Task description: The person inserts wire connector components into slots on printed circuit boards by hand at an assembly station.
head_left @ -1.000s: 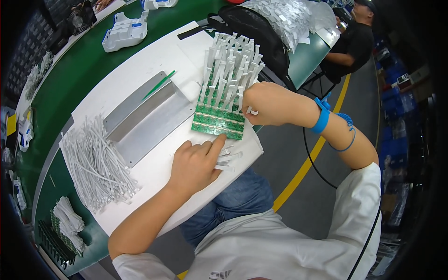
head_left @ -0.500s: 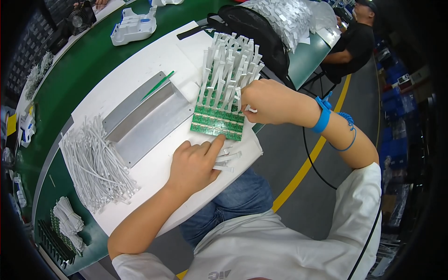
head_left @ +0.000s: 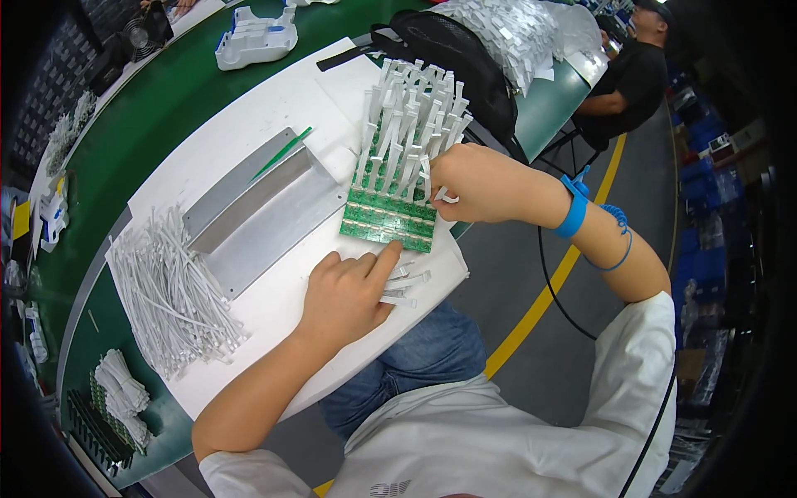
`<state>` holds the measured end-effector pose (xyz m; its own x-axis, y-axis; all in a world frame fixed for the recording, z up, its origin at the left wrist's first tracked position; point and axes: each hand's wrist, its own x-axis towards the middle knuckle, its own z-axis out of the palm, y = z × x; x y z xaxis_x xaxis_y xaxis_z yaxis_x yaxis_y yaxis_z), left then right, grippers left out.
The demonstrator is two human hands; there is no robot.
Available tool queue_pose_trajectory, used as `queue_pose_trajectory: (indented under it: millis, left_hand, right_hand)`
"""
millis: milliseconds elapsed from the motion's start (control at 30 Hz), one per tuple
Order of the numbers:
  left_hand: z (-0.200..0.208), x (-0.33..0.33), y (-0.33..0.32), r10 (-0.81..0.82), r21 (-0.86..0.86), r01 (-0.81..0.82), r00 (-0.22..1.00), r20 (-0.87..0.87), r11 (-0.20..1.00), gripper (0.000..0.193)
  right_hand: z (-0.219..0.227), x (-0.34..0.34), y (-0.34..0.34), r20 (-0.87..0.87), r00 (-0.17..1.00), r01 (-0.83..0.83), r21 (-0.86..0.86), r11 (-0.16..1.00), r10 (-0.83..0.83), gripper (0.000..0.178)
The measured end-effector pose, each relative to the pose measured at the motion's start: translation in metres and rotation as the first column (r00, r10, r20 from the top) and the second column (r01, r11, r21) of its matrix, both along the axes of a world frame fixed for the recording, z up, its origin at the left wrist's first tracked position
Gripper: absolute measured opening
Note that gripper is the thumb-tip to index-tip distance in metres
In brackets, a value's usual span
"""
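A green circuit board panel (head_left: 386, 222) lies on the white work surface, with rows of white cables (head_left: 407, 124) standing up from its far part. At its right edge, my right hand (head_left: 477, 183) is closed in a pinch on a white cable, whose end (head_left: 447, 197) pokes out below the fingers. My left hand (head_left: 349, 295) rests at the near edge with its index fingertip against the panel. Its other fingers are curled, and several white cables (head_left: 407, 286) stick out between index finger and thumb; the palm is hidden.
Left of the panel sit a grey metal channel (head_left: 274, 224) with a green stick (head_left: 282, 153) and a heap of white cables (head_left: 170, 290). A black bag (head_left: 452, 62) lies beyond. White-blue housings (head_left: 257, 37) stand on the green belt (head_left: 178, 108). Another person (head_left: 623, 91) sits far right.
The white-blue housing on the green belt has shifted right and away. My hands and the panel have barely moved.
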<state>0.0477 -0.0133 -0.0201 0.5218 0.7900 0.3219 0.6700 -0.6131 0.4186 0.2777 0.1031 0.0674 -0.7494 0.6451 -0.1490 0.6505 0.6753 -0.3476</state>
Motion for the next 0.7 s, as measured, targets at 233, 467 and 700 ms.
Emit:
queue_pose_trajectory:
  millis: [233, 467, 700]
  left_hand:
    - [0.001, -0.002, 0.001, 0.001, -0.014, -0.001, 1.000, -0.005, 1.000, 0.077]
    - [-0.001, -0.004, 0.006, -0.007, 0.003, 0.007, 1.000, -0.002, 1.000, 0.077]
    - [0.002, -0.005, 0.008, -0.005, -0.001, 0.005, 1.000, -0.008, 1.000, 0.077]
  right_hand:
    - [0.005, -0.006, 0.001, 0.096, 0.995, 0.025, -0.028, 0.999, -0.023, 0.017]
    - [0.003, -0.004, 0.005, 0.056, 0.996, 0.071, -0.108, 0.992, -0.065, 0.015]
    - [0.006, -0.009, 0.004, 0.088, 0.995, 0.041, -0.035, 0.999, -0.038, 0.015]
